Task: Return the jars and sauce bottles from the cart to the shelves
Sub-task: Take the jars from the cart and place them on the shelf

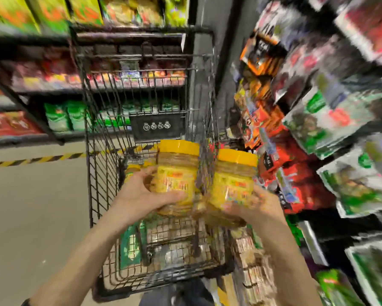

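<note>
Head view, heavy motion blur.

- We see two yellow-lidded jars, both upright and lifted side by side, nearly touching.
- The left hand (141, 195) grips the left jar (176, 173) low on its body, with the thumb across the front under the label and the fingers round the far side.
- The right hand (259, 206) holds the right jar (232, 180) from below, with fingers curled round its base.
- The left jar sits over the basket of the wire shopping cart (90, 173).
- The right jar looks to be at or just past the cart's right wall, on the side of the right-hand shelves. The blur smears the wires there, so we can't place it better.
- Behind the left hand and lower in the basket there is another yellow-topped item (131, 170), probably one more jar.
- The basket floor holds a green pack (130, 244) and brownish boxes. We can't read the labels.
- A black warning panel (157, 125) hangs on the cart's far end.
- To the right, snack packets (318, 120) crowd close beside the cart.
- To the left, across the aisle, a shelf holds green bags (57, 117).
- Yellow-black hazard tape (42, 160) runs along the floor.
</note>
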Demonstrator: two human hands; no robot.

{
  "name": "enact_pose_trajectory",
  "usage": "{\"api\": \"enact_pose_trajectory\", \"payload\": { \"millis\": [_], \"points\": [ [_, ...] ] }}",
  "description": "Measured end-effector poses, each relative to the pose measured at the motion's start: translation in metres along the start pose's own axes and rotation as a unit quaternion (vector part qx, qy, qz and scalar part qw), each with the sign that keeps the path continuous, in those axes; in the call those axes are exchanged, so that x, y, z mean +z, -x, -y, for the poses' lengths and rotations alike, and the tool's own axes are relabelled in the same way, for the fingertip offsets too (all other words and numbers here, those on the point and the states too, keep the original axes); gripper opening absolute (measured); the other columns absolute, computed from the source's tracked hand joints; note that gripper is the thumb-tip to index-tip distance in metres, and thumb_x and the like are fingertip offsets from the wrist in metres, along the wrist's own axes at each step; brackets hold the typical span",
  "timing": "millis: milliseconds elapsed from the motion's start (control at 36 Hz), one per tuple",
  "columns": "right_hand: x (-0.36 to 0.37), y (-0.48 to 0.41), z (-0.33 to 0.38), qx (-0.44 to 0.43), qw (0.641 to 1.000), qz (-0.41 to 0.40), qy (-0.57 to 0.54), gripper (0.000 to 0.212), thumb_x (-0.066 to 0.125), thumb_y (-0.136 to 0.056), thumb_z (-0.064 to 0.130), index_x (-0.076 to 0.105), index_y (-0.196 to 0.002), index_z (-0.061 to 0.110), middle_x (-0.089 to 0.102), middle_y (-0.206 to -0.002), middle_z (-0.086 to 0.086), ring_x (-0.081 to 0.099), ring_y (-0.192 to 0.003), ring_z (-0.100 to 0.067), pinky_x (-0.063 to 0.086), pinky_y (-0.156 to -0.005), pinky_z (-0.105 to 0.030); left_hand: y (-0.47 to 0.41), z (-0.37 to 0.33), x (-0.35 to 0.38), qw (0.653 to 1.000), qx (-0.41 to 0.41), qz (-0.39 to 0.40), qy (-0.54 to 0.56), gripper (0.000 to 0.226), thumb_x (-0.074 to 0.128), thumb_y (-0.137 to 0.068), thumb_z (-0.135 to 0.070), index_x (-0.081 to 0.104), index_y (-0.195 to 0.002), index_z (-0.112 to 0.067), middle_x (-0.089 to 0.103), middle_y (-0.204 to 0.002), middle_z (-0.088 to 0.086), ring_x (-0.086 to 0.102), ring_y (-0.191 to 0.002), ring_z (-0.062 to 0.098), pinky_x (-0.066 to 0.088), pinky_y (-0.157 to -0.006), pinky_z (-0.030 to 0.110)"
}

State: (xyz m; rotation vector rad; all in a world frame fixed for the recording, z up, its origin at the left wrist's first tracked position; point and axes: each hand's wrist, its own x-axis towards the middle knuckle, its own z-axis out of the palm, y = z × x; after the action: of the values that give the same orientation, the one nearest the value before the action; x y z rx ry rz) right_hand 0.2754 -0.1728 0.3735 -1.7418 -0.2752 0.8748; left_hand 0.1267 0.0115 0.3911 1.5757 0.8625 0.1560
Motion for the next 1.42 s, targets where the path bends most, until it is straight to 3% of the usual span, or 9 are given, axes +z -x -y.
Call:
{"api": "enact_pose_trajectory", "payload": {
  "millis": [83, 278, 389, 611, 778, 945, 1084, 1195, 1417],
  "points": [
    [-0.011, 0.04, 0.022, -0.031, 0.998, -0.035, -0.033, 0.072, 0.092, -0.037, 0.007, 0.065, -0.103, 0.01, 0.076, -0.087, -0.001, 0.073, -0.08, -0.018, 0.059, -0.068, -0.03, 0.006, -0.028, 0.007, 0.997, 0.049, 0.04, -0.033, 0.074, 0.087, -0.034, -0.047, 0.062, -0.101, -0.025, 0.073, -0.087, -0.008, 0.069, -0.076, 0.002, 0.055, -0.074, 0.021],
    [-0.017, 0.132, 0.031, -0.106, 0.968, -0.214, -0.079, 0.052, 0.083, -0.044, 0.001, 0.065, -0.091, 0.016, 0.075, -0.074, 0.01, 0.071, -0.068, -0.005, 0.054, -0.057, -0.016, 0.035, -0.07, 0.028, 0.973, 0.17, 0.155, -0.028, 0.083, 0.09, -0.032, -0.049, 0.064, -0.106, -0.024, 0.073, -0.095, -0.008, 0.069, -0.077, -0.002, 0.052, -0.065, 0.009],
    [-0.011, 0.19, 0.028, -0.133, 0.939, -0.303, -0.096, 0.048, 0.08, -0.053, -0.013, 0.063, -0.088, 0.016, 0.072, -0.065, 0.016, 0.067, -0.061, 0.003, 0.05, -0.054, -0.01, 0.058, -0.081, 0.039, 0.95, 0.214, 0.226, -0.025, 0.076, 0.083, -0.027, -0.044, 0.067, -0.097, -0.021, 0.076, -0.085, -0.008, 0.071, -0.074, 0.003, 0.054, -0.065, 0.014],
    [0.0, 0.306, 0.024, -0.162, 0.86, -0.479, -0.071, 0.044, 0.081, -0.056, -0.01, 0.057, -0.077, 0.021, 0.065, -0.055, 0.027, 0.06, -0.053, 0.012, 0.042, -0.048, -0.003, 0.121, -0.104, 0.078, 0.872, 0.319, 0.37, -0.037, 0.077, 0.083, -0.028, -0.046, 0.067, -0.098, -0.019, 0.075, -0.087, -0.005, 0.071, -0.077, 0.006, 0.056, -0.071, 0.019],
    [0.006, 0.39, 0.023, -0.169, 0.795, -0.581, -0.038, 0.045, 0.085, -0.053, 0.0, 0.064, -0.087, 0.02, 0.07, -0.067, 0.023, 0.065, -0.064, 0.007, 0.048, -0.054, -0.008, 0.184, -0.122, 0.113, 0.806, 0.368, 0.464, -0.015, 0.073, 0.095, -0.035, -0.032, 0.067, -0.099, -0.012, 0.073, -0.071, -0.014, 0.067, -0.064, -0.005, 0.049, -0.058, 0.008],
    [0.015, 0.464, 0.022, -0.193, 0.735, -0.649, -0.039, 0.067, 0.084, -0.035, 0.022, 0.067, -0.1, 0.018, 0.075, -0.086, 0.008, 0.071, -0.079, -0.006, 0.054, -0.06, -0.016, 0.242, -0.132, 0.143, 0.749, 0.397, 0.53, -0.011, 0.073, 0.087, -0.031, -0.046, 0.067, -0.098, -0.026, 0.075, -0.087, -0.011, 0.07, -0.079, 0.002, 0.055, -0.068, 0.017],
    [0.017, 0.526, 0.013, -0.198, 0.691, -0.696, -0.012, 0.058, 0.084, -0.042, 0.014, 0.067, -0.097, 0.018, 0.075, -0.082, 0.013, 0.071, -0.074, -0.004, 0.052, -0.057, -0.013, 0.302, -0.137, 0.166, 0.708, 0.405, 0.578, 0.005, 0.063, 0.09, -0.036, -0.046, 0.065, -0.091, -0.03, 0.073, -0.083, -0.022, 0.068, -0.077, -0.003, 0.054, -0.066, 0.014],
    [0.014, 0.577, -0.001, -0.195, 0.669, -0.717, -0.007, 0.051, 0.083, -0.05, -0.001, 0.066, -0.096, 0.016, 0.074, -0.077, 0.014, 0.07, -0.071, -0.002, 0.051, -0.055, -0.012, 0.348, -0.131, 0.191, 0.696, 0.412, 0.588, 0.02, 0.072, 0.084, -0.03, -0.047, 0.068, -0.097, -0.026, 0.075, -0.087, -0.014, 0.07, -0.083, 0.005, 0.056, -0.071, 0.022],
    [0.002, 0.683, -0.039, -0.179, 0.645, -0.742, 0.029, 0.056, 0.085, -0.045, 0.01, 0.065, -0.096, 0.015, 0.073, -0.078, 0.018, 0.069, -0.072, 0.002, 0.05, -0.056, -0.009, 0.446, -0.1, 0.232, 0.683, 0.397, 0.612, 0.042, 0.069, 0.092, -0.031, -0.046, 0.066, -0.094, -0.031, 0.074, -0.086, -0.017, 0.07, -0.08, 0.003, 0.054, -0.061, 0.015]
  ]
}}
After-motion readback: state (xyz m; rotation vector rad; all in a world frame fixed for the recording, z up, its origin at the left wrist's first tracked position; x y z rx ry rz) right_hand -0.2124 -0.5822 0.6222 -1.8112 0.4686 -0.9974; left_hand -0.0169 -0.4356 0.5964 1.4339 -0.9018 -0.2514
